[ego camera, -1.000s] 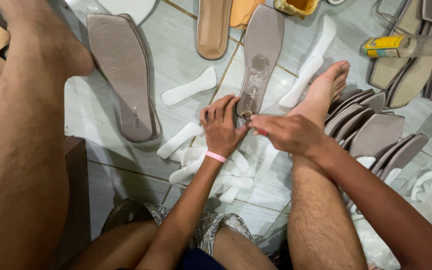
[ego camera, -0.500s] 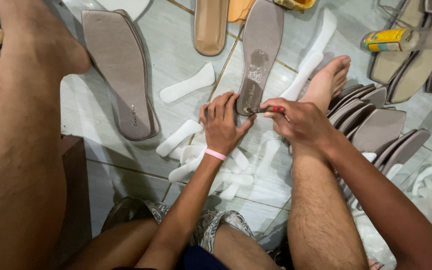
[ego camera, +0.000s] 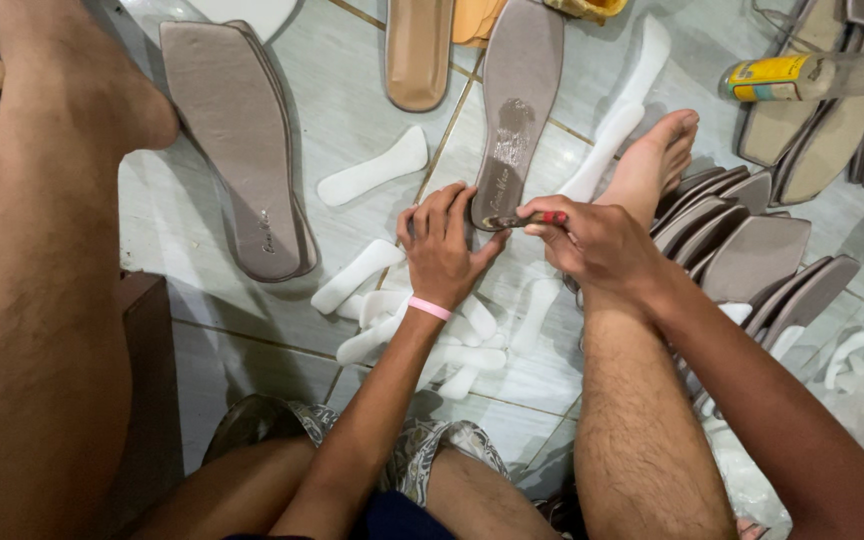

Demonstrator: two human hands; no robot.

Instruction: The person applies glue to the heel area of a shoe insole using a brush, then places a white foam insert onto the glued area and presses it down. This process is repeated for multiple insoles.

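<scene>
A long grey shoe insole (ego camera: pixel 517 110) lies on the tiled floor with a dark smear of glue near its middle. My left hand (ego camera: pixel 444 250), with a pink band at the wrist, presses down on the insole's heel end. My right hand (ego camera: pixel 592 240) grips a small brush with a red handle (ego camera: pixel 537 218); its tip touches the heel of the insole. My right foot (ego camera: pixel 657 160) rests just right of the insole.
Another grey insole pair (ego camera: pixel 237 150) lies at left, a tan one (ego camera: pixel 417 50) at top. White foam pieces (ego camera: pixel 432 340) are scattered under my hands. A stack of grey insoles (ego camera: pixel 752 260) sits at right, a yellow glue can (ego camera: pixel 777 75) beyond it.
My right hand has moved left with the brush, from beside the insole onto its heel end. The left hand has stayed on the heel.
</scene>
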